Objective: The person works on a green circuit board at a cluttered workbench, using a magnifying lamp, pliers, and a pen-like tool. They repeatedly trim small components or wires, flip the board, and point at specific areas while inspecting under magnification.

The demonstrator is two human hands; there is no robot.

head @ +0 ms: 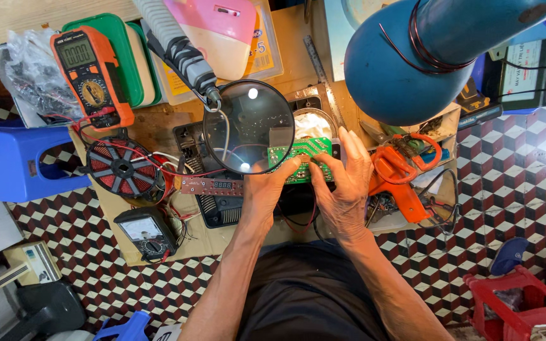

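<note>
Two hands grip one small green circuit board near the middle of the cluttered tabletop: the left hand pinches its 9 o'clock edge, the right hand clamps its 3 o'clock edge with fingers spread upward, the two hands close together but not touching. The board sits partly under the round glass lens of a magnifier on a grey flexible arm, just at its 4 o'clock rim, so the step in hand looks like inspection under the glass. At 10 o'clock lies an orange digital multimeter; at 9 o'clock a red-and-black wound coil disc; at 3 o'clock an orange pistol-shaped tool. Steadying the board flat beneath the lens seems what close viewing calls for.
</note>
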